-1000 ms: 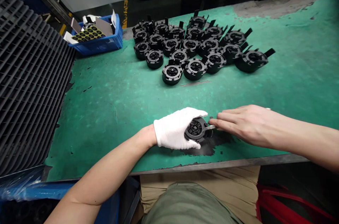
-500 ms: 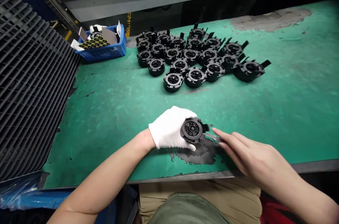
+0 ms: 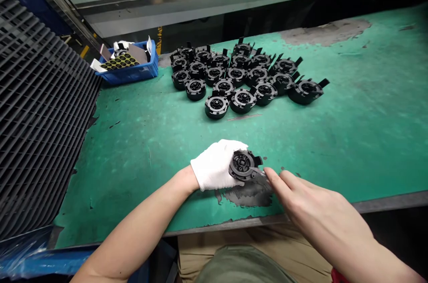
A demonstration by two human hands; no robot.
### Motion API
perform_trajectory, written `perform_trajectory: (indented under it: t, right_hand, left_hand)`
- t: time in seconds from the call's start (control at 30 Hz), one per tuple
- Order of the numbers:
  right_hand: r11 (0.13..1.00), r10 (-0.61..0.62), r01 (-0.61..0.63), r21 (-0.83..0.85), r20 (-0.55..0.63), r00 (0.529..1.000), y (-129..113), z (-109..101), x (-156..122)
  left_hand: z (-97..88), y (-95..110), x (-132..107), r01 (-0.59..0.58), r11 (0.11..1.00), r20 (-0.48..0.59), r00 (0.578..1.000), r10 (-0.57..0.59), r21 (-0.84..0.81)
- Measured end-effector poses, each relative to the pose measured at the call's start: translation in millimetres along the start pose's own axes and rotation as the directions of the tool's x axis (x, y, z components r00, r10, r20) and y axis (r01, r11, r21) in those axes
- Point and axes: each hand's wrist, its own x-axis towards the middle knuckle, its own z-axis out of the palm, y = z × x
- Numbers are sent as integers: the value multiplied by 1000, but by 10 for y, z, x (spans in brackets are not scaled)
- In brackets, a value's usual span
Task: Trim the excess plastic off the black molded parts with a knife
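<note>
My left hand [image 3: 216, 165], in a white glove, is closed around a round black plastic housing [image 3: 241, 165]. The housing's ribbed face is turned up toward me, and a short tab sticks out on its right. In my bare right hand [image 3: 301, 198] is a slim, silver, pointed tool [image 3: 258, 170], pinched between the fingers. Its tip reaches over the housing's face, right of the centre; whether it touches cannot be made out. My fingers hide the tool's rear part.
Several similar black housings [image 3: 243, 100] stand grouped farther back on the worn green bench mat [image 3: 160, 127]. At the back left is a blue bin [image 3: 133, 74] holding mixed pieces. Stacked dark grid trays [image 3: 40, 113] border the left side.
The tool's tip has moved left, from the housing's right rim onto its face, as my right hand came closer. My left hand keeps its hold. The camera view has shifted slightly.
</note>
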Motion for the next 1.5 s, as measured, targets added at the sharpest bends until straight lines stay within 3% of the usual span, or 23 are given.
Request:
perform_trajectory:
  t: [0.2,0.43,0.53,0.63,0.8,1.0,1.27,1.5]
  right_hand:
    - [999,-22,21,26,41,999,23,35,-56]
    - [968,6,-5,253,-6,1000,245,205,-6]
    - [944,74,-36,327,-104,992,364,257,45]
    - [940,134,-71,335,-167,977,357,231,33]
    - [976,122,-89,197,-163,979,105,197,-39]
    - [990,101,-81,114,-177,979,-44,282,49]
    - [997,71,-65,53,-128,989,-90,241,113]
    - [1000,16,-17,-7,-99,995,-64,212,135]
  left_hand:
    - [11,8,5,9,1000,-5,1000,-9,-14]
    - [95,-117,19,-45,999,-28,999,45,-10]
    - [221,-239,-13,53,994,-163,986,-37,91]
    - [356,-310,-89,183,971,-294,947,-132,153]
    - [511,-293,-200,94,987,-373,927,-39,129]
    - [506,-305,-174,148,989,-320,937,-139,2]
    - [461,-160,-145,160,982,-310,943,-121,104]
    - [313,59,-24,172,980,-233,962,-144,102]
